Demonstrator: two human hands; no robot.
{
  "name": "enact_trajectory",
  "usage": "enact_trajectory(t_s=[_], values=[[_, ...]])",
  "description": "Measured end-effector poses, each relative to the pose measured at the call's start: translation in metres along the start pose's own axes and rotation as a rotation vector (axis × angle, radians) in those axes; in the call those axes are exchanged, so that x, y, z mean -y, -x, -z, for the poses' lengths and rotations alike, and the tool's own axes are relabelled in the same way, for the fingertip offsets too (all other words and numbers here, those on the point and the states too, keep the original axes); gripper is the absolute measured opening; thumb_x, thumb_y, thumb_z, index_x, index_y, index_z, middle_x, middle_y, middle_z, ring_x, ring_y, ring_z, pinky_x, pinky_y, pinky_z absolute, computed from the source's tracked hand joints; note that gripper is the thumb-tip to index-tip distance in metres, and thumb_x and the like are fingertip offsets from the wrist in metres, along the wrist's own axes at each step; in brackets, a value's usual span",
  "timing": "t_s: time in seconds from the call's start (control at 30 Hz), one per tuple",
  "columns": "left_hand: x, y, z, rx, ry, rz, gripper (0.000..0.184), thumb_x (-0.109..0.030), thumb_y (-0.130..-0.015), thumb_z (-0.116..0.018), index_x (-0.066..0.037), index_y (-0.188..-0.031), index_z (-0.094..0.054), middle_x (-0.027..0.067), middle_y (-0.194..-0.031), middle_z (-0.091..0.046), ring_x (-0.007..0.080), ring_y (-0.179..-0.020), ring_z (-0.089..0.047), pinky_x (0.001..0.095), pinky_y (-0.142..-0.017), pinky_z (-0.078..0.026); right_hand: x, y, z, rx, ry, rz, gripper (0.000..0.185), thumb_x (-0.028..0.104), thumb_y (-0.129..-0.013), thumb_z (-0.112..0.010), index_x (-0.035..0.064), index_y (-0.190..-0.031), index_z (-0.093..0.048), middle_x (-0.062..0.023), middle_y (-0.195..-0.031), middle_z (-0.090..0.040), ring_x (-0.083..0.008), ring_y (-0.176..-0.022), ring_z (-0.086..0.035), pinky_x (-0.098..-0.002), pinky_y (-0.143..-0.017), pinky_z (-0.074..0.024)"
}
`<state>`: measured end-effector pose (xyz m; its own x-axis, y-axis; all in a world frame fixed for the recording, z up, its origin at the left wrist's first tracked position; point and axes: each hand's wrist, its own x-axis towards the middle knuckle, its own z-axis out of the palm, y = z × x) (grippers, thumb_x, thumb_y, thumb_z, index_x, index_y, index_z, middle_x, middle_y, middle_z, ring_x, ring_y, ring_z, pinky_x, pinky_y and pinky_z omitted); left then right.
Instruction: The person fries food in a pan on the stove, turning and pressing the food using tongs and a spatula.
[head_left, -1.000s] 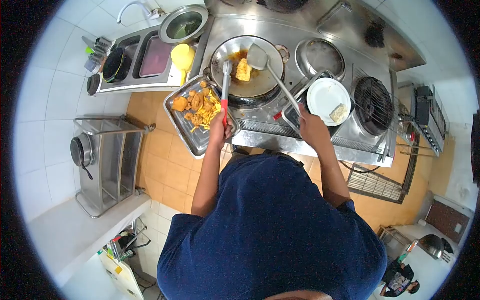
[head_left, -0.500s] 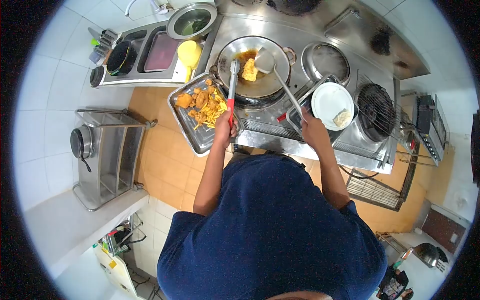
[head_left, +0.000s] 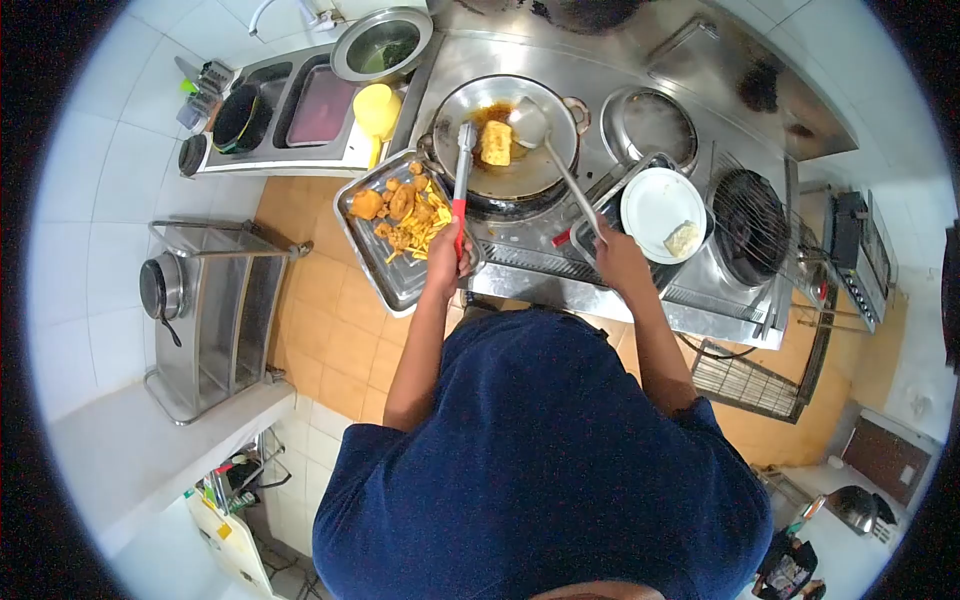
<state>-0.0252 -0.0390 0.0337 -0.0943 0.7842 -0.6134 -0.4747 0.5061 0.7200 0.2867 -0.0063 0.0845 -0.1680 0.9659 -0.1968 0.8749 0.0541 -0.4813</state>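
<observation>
My left hand (head_left: 447, 258) is closed around the red handles of metal tongs (head_left: 463, 165). Their tips point up at the near left of the wok (head_left: 462, 95). Beside this hand a steel tray (head_left: 402, 300) carries fried pieces (head_left: 402, 200) and yellow strips (head_left: 425, 228); whether the hand also grips the tray I cannot tell. My right hand (head_left: 622, 262) is wrapped round the handle of a wok spatula (head_left: 572, 185). Its head rests in the wok, right of a yellow block of food (head_left: 496, 144) that looks like folded omelette, lying in brown oil.
Right of the wok, a white plate (head_left: 655, 205) with a pale piece of food (head_left: 682, 238) stands on a dark tray. Behind it is a lidded pan (head_left: 650, 130). A yellow dipper (head_left: 376, 110) and metal bowl (head_left: 383, 45) are by the sink. A wire grate (head_left: 752, 225) covers the right burner.
The yellow block has turned a little and shifted slightly left and down in the wok. The spatula and my right hand have moved slightly left. My left hand is nearly still.
</observation>
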Motion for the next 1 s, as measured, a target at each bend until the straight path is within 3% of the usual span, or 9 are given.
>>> enact_trajectory(t_s=[0.17,0.4,0.5,0.63,0.73,1.0], values=[[-0.005,0.006,-0.008,-0.045,-0.003,-0.03,0.042,-0.049,-0.1,-0.048,-0.01,-0.085,-0.051,0.0006,-0.063,-0.051,0.0092,-0.038,-0.035,0.0253,-0.035,-0.028,0.001,-0.01,0.007,-0.059,-0.057,0.1,0.049,0.013,-0.091,-0.056,0.0092,-0.14,-0.05,-0.0283,-0.085,-0.064,-0.0466,-0.078,-0.063,-0.0522,-0.071,-0.0483],[-0.003,0.005,0.0,-0.015,0.007,-0.009,0.034,-0.042,-0.102,-0.048,-0.01,-0.092,-0.049,0.0019,-0.067,-0.051,0.0089,-0.04,-0.038,0.025,-0.036,-0.029,-0.028,-0.006,-0.002,-0.043,-0.032,-0.097,0.044,0.013,-0.091,-0.056,0.0058,-0.135,-0.056,-0.0307,-0.088,-0.064,-0.0457,-0.079,-0.065,-0.0481,-0.073,-0.0498],[-0.006,0.01,-0.006,-0.03,0.011,-0.019,0.035,-0.042,-0.102,-0.048,-0.01,-0.091,-0.049,0.0018,-0.067,-0.051,0.0087,-0.04,-0.038,0.0248,-0.036,-0.029,-0.026,-0.002,0.006,0.061,-0.114,0.007,0.049,0.017,-0.093,-0.052,0.0078,-0.141,-0.047,-0.0308,-0.09,-0.065,-0.0473,-0.084,-0.065,-0.0538,-0.079,-0.0506],[-0.004,0.004,-0.002,-0.006,0.015,-0.03,0.036,-0.043,-0.102,-0.048,-0.009,-0.088,-0.048,0.0021,-0.065,-0.051,0.0088,-0.039,-0.037,0.025,-0.035,-0.028,-0.016,0.008,0.012,0.002,-0.173,-0.029,0.049,0.017,-0.093,-0.052,0.0069,-0.14,-0.048,-0.0312,-0.091,-0.065,-0.0479,-0.086,-0.064,-0.0536,-0.081,-0.0502],[-0.005,0.005,-0.003,-0.002,0.029,-0.03,0.037,-0.043,-0.102,-0.048,-0.009,-0.088,-0.048,0.0023,-0.065,-0.051,0.009,-0.038,-0.038,0.0254,-0.034,-0.028,-0.016,0.005,0.013,-0.093,-0.142,-0.018,0.046,0.012,-0.091,-0.056,0.0049,-0.137,-0.053,-0.0333,-0.087,-0.062,-0.0464,-0.078,-0.064,-0.0458,-0.072,-0.05],[-0.009,0.007,-0.006,-0.012,0.028,-0.017,0.035,-0.042,-0.102,-0.048,-0.009,-0.09,-0.049,0.0025,-0.065,-0.051,0.009,-0.039,-0.038,0.0255,-0.035,-0.029,-0.023,0.01,0.01,-0.025,-0.115,0.032,0.047,0.011,-0.09,-0.056,0.0037,-0.137,-0.052,-0.0327,-0.081,-0.061,-0.0455,-0.073,-0.063,-0.0479,-0.069,-0.0492]])
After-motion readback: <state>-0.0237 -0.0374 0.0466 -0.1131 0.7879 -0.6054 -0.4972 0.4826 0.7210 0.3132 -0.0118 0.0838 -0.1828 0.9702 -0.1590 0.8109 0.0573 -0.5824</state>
